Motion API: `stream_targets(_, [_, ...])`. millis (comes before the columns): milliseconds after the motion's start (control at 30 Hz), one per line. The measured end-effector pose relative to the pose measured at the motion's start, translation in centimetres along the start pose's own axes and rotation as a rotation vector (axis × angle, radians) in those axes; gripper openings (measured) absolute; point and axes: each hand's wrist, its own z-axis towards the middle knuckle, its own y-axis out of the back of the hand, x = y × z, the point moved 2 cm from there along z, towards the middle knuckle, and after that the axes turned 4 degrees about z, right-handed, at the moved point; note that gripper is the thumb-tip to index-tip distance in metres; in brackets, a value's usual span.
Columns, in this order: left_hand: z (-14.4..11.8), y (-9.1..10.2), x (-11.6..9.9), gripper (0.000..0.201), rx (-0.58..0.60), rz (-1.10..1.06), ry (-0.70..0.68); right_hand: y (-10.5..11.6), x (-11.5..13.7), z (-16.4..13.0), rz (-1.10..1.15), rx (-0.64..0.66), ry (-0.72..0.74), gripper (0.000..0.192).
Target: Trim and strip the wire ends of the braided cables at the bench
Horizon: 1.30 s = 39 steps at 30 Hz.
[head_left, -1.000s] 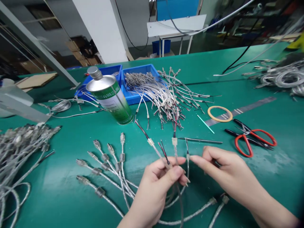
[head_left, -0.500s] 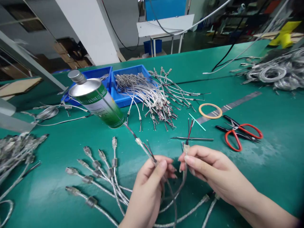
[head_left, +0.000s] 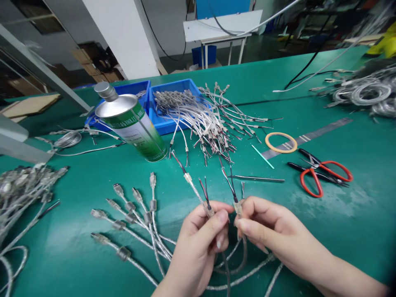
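Observation:
Over the green bench, my left hand (head_left: 201,237) pinches the stripped ends of clear-sheathed cables (head_left: 193,189), red and black wires sticking up past the thumb. My right hand (head_left: 269,229) grips another cable end (head_left: 236,204) just to the right, its dark wires pointing up and left. Both hands almost touch. The held cables loop down below my hands. Several finished cables with metal plugs (head_left: 133,206) fan out on the bench to the left.
A silver and green tin can (head_left: 133,121) stands at the back left beside two blue bins (head_left: 173,103) and a heap of short cables (head_left: 210,121). Tweezers (head_left: 258,178), a tape ring (head_left: 281,142) and red scissors (head_left: 321,175) lie to the right. Cable piles sit at the far left (head_left: 21,185) and far right (head_left: 361,93).
My right hand took one cable end out of the left hand's bunch, then moved back close to the left hand. The held wire ends now lean left.

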Motion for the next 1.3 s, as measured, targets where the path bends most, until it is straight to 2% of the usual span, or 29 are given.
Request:
stream_targets(167, [-0.05, 0.03, 0.06, 0.013, -0.011, 0.009, 0.036, -0.11, 0.10, -0.06, 0.009, 0.008, -0.024, 0.024])
stream_targets(467, [-0.05, 0.15, 0.31, 0.017, -0.045, 0.037, 0.018, -0.30, 0.33, -0.31, -0.132, -0.038, 0.026, 0.023])
stream_targets(567, [-0.03, 0.27, 0.27, 0.019, -0.057, 0.097, -0.019, -0.29, 0.33, -0.42, -0.184, -0.064, 0.043, 0.025])
stream_targets(667, [-0.01, 0.48, 0.33, 0.023, -0.043, 0.143, 0.002, -0.22, 0.34, -0.57, -0.208, -0.071, 0.067, 0.024])
stream_targets(800, [0.09, 0.62, 0.08, 0.031, -0.081, 0.126, -0.003, -0.12, 0.27, -0.55, -0.231, -0.079, 0.084, 0.024])
stream_targets(933, [0.18, 0.34, -0.39, 0.023, -0.092, 0.090, -0.046, -0.05, 0.18, -0.42, -0.247, -0.089, 0.088, 0.025])
stream_targets(1300, [0.23, 0.36, -0.47, 0.021, -0.071, -0.019, -0.047, 0.17, 0.24, -0.62, -0.277, -0.127, 0.095, 0.024])
